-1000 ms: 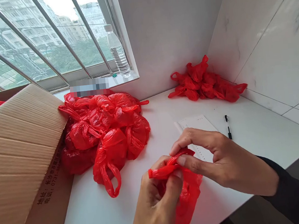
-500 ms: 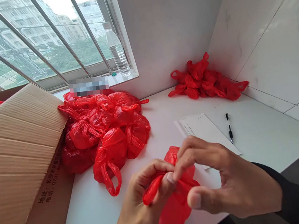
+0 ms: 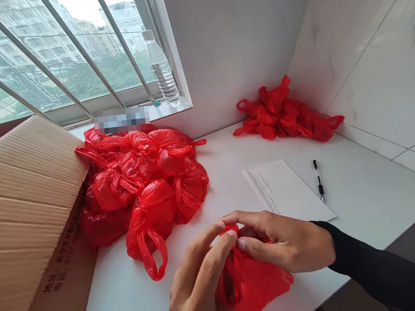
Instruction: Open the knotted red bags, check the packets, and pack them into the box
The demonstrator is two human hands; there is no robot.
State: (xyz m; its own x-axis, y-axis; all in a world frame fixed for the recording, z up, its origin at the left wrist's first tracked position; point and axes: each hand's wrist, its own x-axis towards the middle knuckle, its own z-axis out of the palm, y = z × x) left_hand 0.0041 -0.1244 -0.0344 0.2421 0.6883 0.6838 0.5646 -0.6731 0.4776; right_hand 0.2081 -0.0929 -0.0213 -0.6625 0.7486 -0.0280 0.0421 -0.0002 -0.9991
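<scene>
1. Bag [image 3: 258, 283] sits on the counter [image 3: 362, 183] at 6 o'clock, right at the near edge, with both hands on its top.
2. Right hand [image 3: 287, 246] comes in from 3 o'clock; its forefinger and thumb are nipped together on the small red tuft at the bag's neck.
3. Left hand [image 3: 197, 290] rises from 6 o'clock; its fingers [image 3: 202, 247] lie long against that same neck, but the thumb is hidden, so I cannot tell whether it pinches or only presses.
4. Step in hand, as I judge it: working the gathered neck with the fingertips; the body of the bag rests slack below.
5. Any further pull there would, I think, call for a firm, close pinch; the film looks thin and slippery, and the tuft is short.
6. Film is glossy red plastic, crinkled and faintly see-through; the bag is a soft, lumpy pouch.
7. Heap [image 3: 143, 182] of like bags lies at 10 o'clock, knotted into rounded bundles with looped handles; a smaller far heap [image 3: 284, 112] sits at 1 o'clock against the tiled wall.
8. Box [image 3: 24, 214] of ribbed brown card stands at 9 o'clock, touching the heap.
9. Sheet [image 3: 289, 191] lies flat at 2 o'clock with a slim pen [image 3: 319, 181] just beside it; a clear bottle [image 3: 161, 69] stands upright on the sill at 11 o'clock.
</scene>
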